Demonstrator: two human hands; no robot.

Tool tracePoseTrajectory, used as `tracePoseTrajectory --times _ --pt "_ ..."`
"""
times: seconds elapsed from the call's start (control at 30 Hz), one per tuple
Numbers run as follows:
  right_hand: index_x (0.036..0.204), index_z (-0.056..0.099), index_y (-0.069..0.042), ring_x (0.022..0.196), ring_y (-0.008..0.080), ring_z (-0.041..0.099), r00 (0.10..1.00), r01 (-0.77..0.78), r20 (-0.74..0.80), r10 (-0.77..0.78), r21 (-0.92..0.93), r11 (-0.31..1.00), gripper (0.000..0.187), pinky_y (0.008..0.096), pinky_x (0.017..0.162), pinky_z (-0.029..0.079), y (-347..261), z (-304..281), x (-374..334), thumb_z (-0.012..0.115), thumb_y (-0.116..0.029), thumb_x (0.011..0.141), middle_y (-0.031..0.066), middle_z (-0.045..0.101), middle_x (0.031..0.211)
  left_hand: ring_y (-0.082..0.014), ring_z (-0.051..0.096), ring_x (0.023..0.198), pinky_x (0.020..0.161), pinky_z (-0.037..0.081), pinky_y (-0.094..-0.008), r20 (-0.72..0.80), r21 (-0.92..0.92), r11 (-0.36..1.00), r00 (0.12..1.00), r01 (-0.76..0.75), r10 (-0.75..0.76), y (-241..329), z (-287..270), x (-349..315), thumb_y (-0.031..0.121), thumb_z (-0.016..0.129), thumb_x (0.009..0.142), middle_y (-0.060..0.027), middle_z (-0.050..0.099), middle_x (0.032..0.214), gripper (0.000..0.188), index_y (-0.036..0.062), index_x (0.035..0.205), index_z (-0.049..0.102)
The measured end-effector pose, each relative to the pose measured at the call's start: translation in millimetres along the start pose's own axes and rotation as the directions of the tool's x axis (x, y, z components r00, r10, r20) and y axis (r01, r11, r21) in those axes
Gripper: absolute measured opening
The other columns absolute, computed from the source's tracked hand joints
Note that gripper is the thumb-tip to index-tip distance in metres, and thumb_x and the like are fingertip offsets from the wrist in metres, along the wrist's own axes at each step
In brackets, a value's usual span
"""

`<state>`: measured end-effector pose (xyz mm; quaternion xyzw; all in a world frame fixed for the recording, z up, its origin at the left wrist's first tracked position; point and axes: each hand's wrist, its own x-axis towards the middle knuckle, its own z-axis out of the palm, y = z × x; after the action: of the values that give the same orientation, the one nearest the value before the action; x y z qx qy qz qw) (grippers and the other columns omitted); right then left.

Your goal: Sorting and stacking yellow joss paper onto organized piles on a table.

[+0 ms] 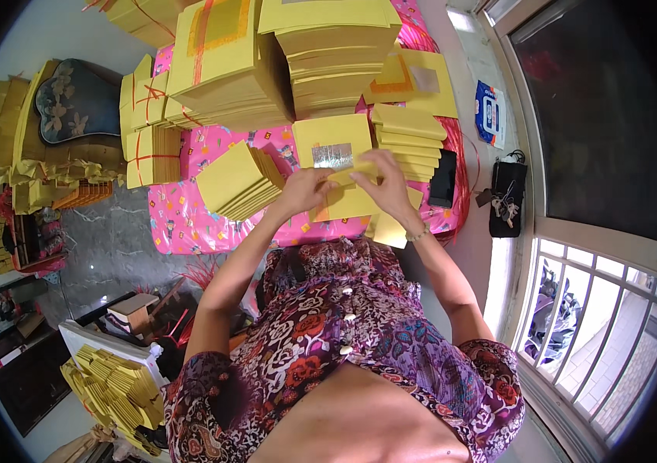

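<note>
A yellow paper sheet (344,202) with a silver foil patch (332,157) lies in front of me. My left hand (307,191) pinches the near part of this paper, fingertips together at its left side. My right hand (385,185) has thumb and fingers on a raised, folded strip of the same paper. Left of my hands rests a fanned stack of folded yellow papers (239,181). To their right is another stack of folded yellow papers (409,139). The fold under my fingers is partly hidden.
The pink patterned tablecloth (182,224) holds tall yellow paper stacks (228,92) behind, and bundles tied with red string (155,154). On the right are a dark phone (443,179), a wipes pack (490,114), keys on a black pouch (507,204) and a barred window (591,332).
</note>
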<state>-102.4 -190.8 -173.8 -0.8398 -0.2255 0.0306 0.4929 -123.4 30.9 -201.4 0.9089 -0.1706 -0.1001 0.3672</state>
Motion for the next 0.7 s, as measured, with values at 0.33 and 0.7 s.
tracePoseTrajectory --times 0.33,0.7 --pt "0.136 0.03 -0.007 0.111 0.0181 0.054 0.886 -0.335 0.216 0.41 0.91 0.245 0.061 0.0325 0.086 0.049 27.9 28.0 5.1 0.065 -0.021 0.089 0.0069 0.049 0.125 -0.0079 0.06 0.076 0.067 0.049 -0.0258 -0.16 -0.734 0.679 0.975 -0.014 -0.153 35.8 -34.8 13.1 0.013 0.058 0.092 -0.0041 0.069 0.09 0.025 -0.0025 0.112 0.061" --pt "0.119 0.053 -0.002 0.099 0.0141 0.059 0.925 -0.273 0.071 0.374 0.809 0.521 0.045 0.029 0.086 0.049 -13.9 20.9 8.1 0.073 -0.013 0.081 0.006 0.062 0.109 -0.0118 0.056 0.094 0.081 0.047 -0.0267 -0.34 -0.534 0.844 0.901 0.05 -0.268 56.6 -12.6 -14.3 0.012 0.064 0.088 -0.0057 0.059 0.108 0.025 -0.0002 0.107 0.054"
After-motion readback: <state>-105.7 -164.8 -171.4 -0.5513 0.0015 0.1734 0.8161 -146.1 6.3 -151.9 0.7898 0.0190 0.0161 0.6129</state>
